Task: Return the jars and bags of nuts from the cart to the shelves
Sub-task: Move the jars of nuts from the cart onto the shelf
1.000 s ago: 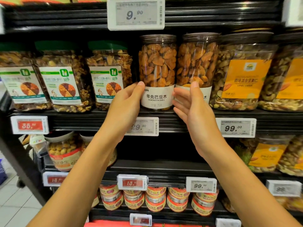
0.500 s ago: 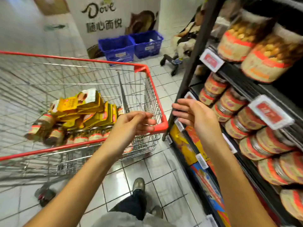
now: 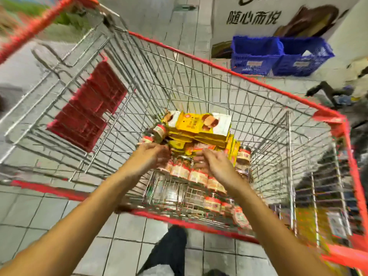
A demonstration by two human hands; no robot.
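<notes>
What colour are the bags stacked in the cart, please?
The bags are mainly yellow; head view.

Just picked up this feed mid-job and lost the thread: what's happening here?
A person stands at a red-rimmed wire cart with both bare hands down inside it. The left hand and right hand are at the pile in its corner: yellow bags stacked on top, jars with red-and-white labels beneath and beside them. The fingers are at the jars, but motion blur hides whether either hand grips one. Many bags and jars are not yet shelved. Two blue baskets sit on the floor beyond.
</notes>
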